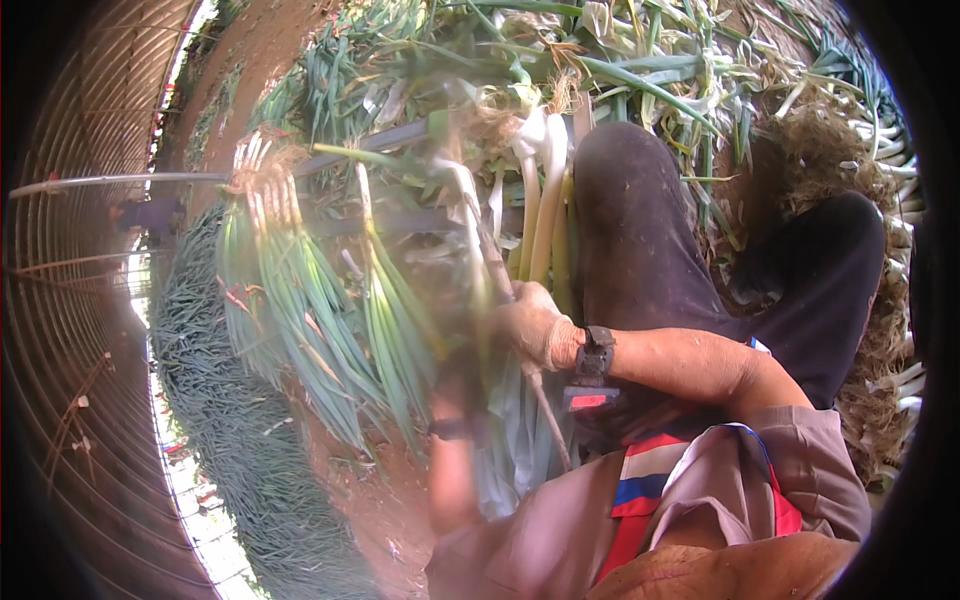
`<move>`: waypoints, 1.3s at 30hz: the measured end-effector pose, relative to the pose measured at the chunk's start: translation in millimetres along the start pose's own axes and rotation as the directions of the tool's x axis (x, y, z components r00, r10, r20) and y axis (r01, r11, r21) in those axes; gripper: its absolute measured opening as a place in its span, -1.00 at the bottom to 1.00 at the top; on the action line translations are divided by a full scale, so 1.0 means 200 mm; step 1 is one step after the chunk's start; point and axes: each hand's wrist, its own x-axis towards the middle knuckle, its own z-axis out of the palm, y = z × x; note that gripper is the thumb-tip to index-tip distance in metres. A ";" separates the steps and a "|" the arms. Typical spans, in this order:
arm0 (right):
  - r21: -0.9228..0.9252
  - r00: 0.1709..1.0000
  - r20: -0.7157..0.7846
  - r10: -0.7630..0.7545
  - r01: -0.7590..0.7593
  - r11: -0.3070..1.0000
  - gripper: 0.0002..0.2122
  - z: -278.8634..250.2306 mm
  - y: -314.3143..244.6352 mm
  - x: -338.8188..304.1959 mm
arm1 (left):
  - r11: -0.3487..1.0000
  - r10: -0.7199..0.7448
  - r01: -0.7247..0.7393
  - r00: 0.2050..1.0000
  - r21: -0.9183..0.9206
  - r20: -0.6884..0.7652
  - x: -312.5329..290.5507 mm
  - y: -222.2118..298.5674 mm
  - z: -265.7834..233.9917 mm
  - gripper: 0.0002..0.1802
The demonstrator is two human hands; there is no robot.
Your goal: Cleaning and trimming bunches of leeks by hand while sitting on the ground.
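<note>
Right fist closed on a thin rod, left hand blurred among green onion leaves

The right forearm (675, 362) reaches leftward across the front of the body, elbow bent out to the side and a dark wrist strap (597, 352) showing. The right hand (533, 322) is curled narrow around a thin rod (548, 412), which slants from upper left to lower right and sticks out on both sides of the grip.

The left forearm (455, 485) points away from the torso, its dark band (451, 428) near the wrist. The left hand (457, 388) is blurred beside the leaves; whether its fingers are spread or gripping, I cannot tell.

Just beyond and left of the hands hangs a narrow cluster of green onions (385, 290), with a fuller bunch (290, 255) farther left, roots uppermost. Thick pale stalks (544, 200) stand beside the bent knee (625, 175). More rooted onions (850, 170) lie piled at the right.
</note>
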 end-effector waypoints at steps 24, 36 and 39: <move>0.347 0.954 0.088 -0.285 0.239 0.907 -0.91 -0.19 -0.03 -0.22 | 0.705 0.319 -0.193 0.946 0.682 -0.063 0.30 0.61 -0.11 -0.81; 0.417 0.989 0.144 -0.039 -0.025 0.909 -0.84 -0.15 -0.03 -0.12 | 0.671 0.396 -0.382 0.909 0.636 0.128 0.46 0.18 -0.25 -0.77; 0.307 0.988 0.156 -0.009 -0.040 0.951 -0.84 -0.13 0.01 -0.14 | 0.556 0.253 0.216 0.876 0.803 -0.410 0.70 0.11 -0.42 -0.65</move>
